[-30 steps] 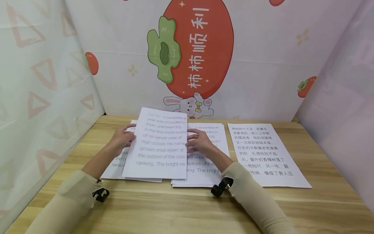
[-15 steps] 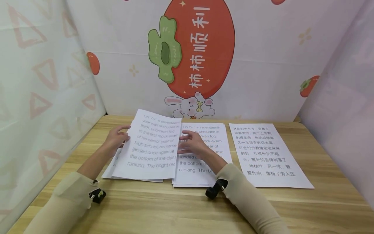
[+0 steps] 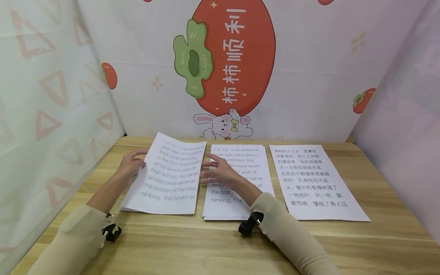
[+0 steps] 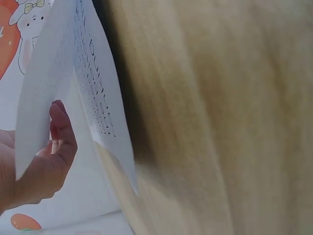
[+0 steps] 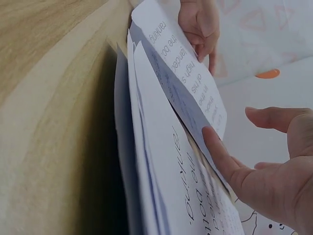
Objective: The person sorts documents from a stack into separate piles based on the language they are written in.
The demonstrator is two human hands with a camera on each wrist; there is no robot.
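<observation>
A printed English sheet (image 3: 172,175) lies bowed over the left-hand paper pile, its upper part raised. At its left edge, my left hand (image 3: 130,168) pinches the sheet; in the left wrist view the curled fingers (image 4: 63,137) show on one side of the paper, the palm partly hidden. Printed text shows on the paper beneath. My right hand (image 3: 221,172) has its fingers stretched toward the sheet's right edge, fingertips right at it. Thumb and index finger stand well apart in the right wrist view. Below this hand lies the middle stack of English sheets (image 3: 233,210).
A sheet with Chinese text (image 3: 313,179) lies to the right on the wooden table (image 3: 172,244). White curtains stand around the table, and the back one carries a large red persimmon print (image 3: 237,57). Small black devices (image 3: 111,232) are strapped to both wrists.
Both hands have moved left and slightly down with the English sheet, from between the piles to over the left pile. More of the middle stack now shows.
</observation>
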